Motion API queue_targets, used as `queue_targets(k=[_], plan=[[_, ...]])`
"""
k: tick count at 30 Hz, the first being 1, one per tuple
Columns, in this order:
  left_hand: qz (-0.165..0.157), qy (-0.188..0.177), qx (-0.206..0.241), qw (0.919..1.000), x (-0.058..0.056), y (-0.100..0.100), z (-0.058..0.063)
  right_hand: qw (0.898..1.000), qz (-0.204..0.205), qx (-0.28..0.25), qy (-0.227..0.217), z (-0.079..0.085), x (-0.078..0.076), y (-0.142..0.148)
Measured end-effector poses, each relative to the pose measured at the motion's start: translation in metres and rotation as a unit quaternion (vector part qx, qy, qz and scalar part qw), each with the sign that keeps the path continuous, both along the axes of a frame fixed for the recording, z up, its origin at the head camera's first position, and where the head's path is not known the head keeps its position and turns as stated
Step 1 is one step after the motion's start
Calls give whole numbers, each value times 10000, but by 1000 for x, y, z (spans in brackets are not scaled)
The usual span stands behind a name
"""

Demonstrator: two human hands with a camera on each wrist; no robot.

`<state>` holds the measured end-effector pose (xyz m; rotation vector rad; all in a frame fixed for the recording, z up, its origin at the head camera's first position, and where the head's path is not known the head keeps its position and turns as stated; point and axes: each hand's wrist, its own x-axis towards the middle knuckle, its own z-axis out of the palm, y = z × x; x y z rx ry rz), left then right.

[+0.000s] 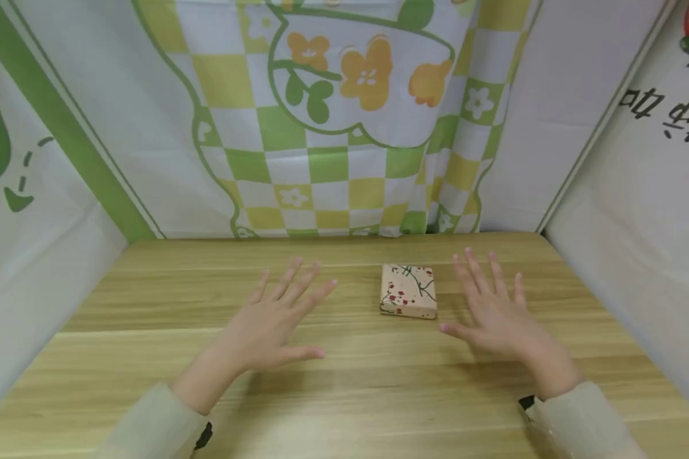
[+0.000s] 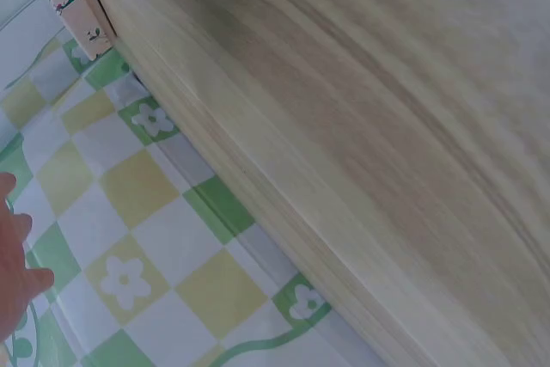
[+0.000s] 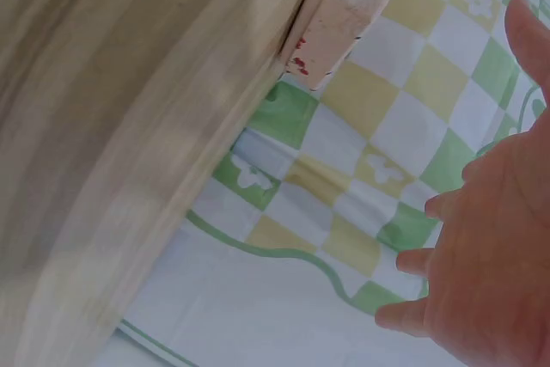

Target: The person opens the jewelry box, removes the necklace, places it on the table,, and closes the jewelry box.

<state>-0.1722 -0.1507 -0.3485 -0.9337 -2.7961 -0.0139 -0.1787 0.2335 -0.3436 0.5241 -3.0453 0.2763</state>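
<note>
A small square box [image 1: 408, 291], pale pink with red blossoms and dark branches, lies on the wooden table right of the middle. To its left, my left hand [image 1: 275, 325] hovers palm down with fingers spread. My right hand [image 1: 494, 315] is just right of the box, its fingers also spread and the thumb pointing toward the box. Both hands hold nothing. The right wrist view shows the box [image 3: 348, 15] at the top and my right hand [image 3: 494, 247] along the right edge. In the left wrist view, only fingertips [image 2: 15, 247] show at the left edge.
The wood-grain table [image 1: 344, 395] ends at a checkered green, yellow and white curtain [image 1: 327, 172] at the back. White printed panels stand at the left [image 1: 46, 268] and right [image 1: 643, 210] sides. Long light sleeves [image 1: 155, 424] cover both forearms.
</note>
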Motion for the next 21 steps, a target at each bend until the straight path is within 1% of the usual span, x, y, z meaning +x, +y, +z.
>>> queue_targets(k=[4,8,12,16,19,21], plan=[[-412,-128,79,9990,-8,7,0,9997,8,-233,-107,-2,-3,3],[-594,-373,210,9973,-20,16,0,9988,53,-405,-276,-6,-11,6],[-635,-802,308,9943,-38,29,-1,9954,169,-752,-567,-10,-25,8],[-611,-1213,365,9901,-56,44,-2,9928,313,-879,-746,-12,-39,8],[-681,-1391,553,9864,-67,55,-4,9917,395,-901,-822,-12,-47,6],[-763,-1439,668,9844,-73,61,-7,9904,402,-929,-946,-11,-51,5]])
